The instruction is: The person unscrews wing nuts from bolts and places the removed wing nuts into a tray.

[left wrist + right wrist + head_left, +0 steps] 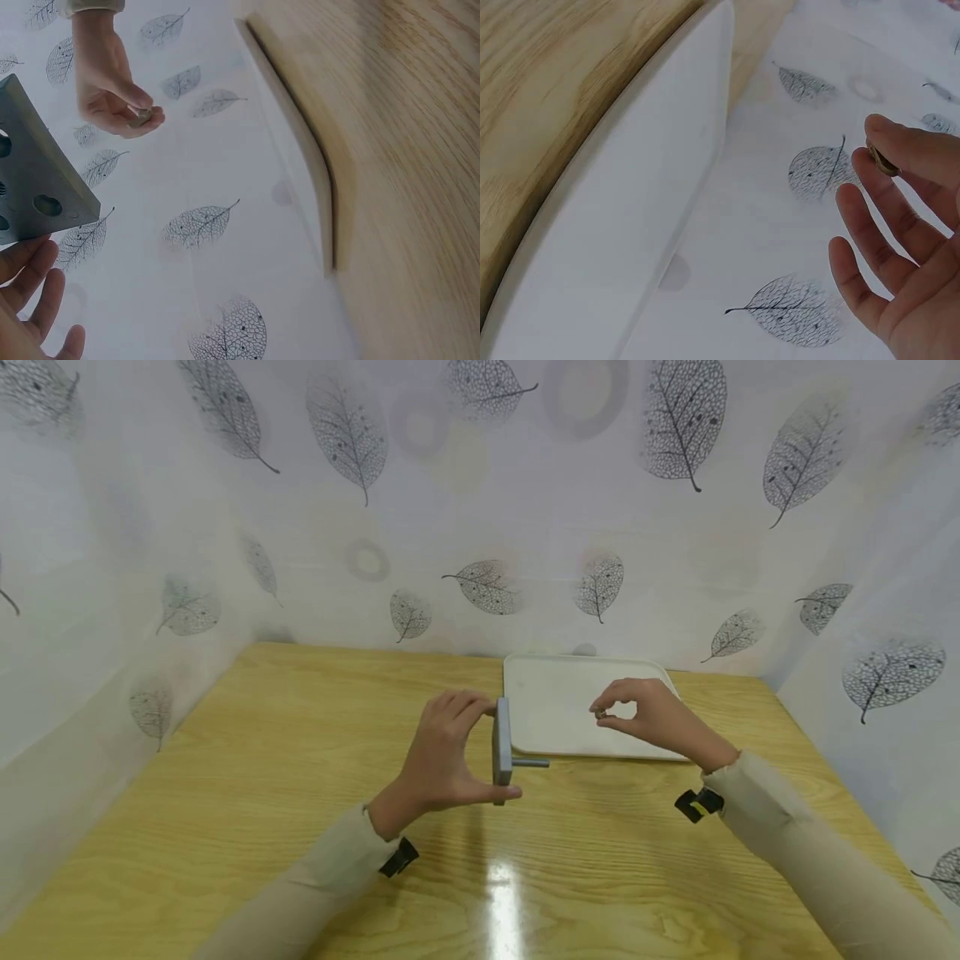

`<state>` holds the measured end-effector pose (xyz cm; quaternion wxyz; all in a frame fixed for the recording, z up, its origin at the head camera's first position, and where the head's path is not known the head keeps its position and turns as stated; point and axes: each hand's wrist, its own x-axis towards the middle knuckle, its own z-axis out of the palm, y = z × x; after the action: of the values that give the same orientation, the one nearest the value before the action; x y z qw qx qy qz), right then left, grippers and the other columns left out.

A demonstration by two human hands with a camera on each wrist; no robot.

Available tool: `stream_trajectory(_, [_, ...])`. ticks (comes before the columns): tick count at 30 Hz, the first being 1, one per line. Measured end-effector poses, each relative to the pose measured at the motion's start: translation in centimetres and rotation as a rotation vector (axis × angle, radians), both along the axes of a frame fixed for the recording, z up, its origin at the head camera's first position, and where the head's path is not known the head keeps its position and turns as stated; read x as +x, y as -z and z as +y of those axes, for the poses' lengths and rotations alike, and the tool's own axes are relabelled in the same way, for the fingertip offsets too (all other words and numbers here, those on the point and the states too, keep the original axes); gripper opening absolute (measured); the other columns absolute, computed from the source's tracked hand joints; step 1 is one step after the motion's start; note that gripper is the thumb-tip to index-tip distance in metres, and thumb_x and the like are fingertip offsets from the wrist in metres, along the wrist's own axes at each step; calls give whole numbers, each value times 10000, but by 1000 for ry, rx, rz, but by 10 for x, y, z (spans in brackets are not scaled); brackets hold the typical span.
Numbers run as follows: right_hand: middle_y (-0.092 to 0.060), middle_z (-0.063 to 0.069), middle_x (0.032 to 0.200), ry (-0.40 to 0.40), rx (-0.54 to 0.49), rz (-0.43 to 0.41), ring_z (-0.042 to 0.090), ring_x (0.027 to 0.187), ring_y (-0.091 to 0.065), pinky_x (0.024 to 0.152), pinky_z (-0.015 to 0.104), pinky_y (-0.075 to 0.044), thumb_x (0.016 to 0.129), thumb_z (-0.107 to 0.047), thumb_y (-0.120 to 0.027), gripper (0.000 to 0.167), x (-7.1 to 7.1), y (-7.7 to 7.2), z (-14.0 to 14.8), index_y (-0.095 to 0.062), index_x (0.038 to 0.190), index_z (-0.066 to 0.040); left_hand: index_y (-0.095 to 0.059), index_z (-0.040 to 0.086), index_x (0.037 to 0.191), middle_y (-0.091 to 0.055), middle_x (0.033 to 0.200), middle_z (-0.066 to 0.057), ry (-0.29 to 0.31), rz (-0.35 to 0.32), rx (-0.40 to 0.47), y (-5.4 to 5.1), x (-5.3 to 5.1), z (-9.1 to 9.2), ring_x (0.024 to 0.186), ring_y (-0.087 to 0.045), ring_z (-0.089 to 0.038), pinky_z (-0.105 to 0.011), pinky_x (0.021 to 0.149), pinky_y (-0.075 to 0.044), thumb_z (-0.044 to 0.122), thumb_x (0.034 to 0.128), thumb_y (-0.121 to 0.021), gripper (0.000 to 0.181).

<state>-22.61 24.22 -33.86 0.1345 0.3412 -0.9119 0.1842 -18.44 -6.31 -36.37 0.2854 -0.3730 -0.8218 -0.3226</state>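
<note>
My left hand (438, 760) holds a grey metal plate (502, 739) on edge above the table, thumb below and fingers at its top. From the plate's right face a thin rod (532, 763) sticks out sideways. Several round holes pierce the plate (64, 191) in the left wrist view. Over the tray, my right hand (651, 717) pinches a small brass-coloured piece (883, 160) between thumb and index finger; it looks like a nut or ring, but its exact kind is unclear. In the right wrist view the other fingers (862, 217) are spread. The two hands are apart.
A white rectangular tray (551, 702) lies at the back of the wooden table (300, 735), right of the middle. White curtains (300, 568) with a leaf print stand behind and at both sides. Light reflects off the table's front.
</note>
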Motion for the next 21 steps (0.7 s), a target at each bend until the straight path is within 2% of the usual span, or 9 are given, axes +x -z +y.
stream_trajectory(7, [-694,86,955,165,55,-204,287,891,-619,812,493,-494,827,-73,-690,160,-29,16,39,-699,985,-51,-595,77,1111,-594,1090,-43,0,2,-4,1,-1,0,1039,-496,-214,-469,939,-372,898,660,-381,960])
stream_trajectory(15, [-690,161,945,261,88,-265,282,855,-610,762,456,-505,827,-50,-677,163,-51,32,74,-699,973,19,-594,78,1097,-595,1081,-43,-5,2,-6,0,-1,0,1041,-507,-222,-480,948,-373,905,661,-350,966])
stream_trajectory(21, [-683,194,948,310,99,-330,324,889,-613,789,480,-502,843,-45,-653,171,-64,43,92,-688,984,43,-593,80,1108,-593,1087,-41,-6,-5,-11,0,-1,0,1046,-506,-221,-479,953,-371,902,660,-366,963])
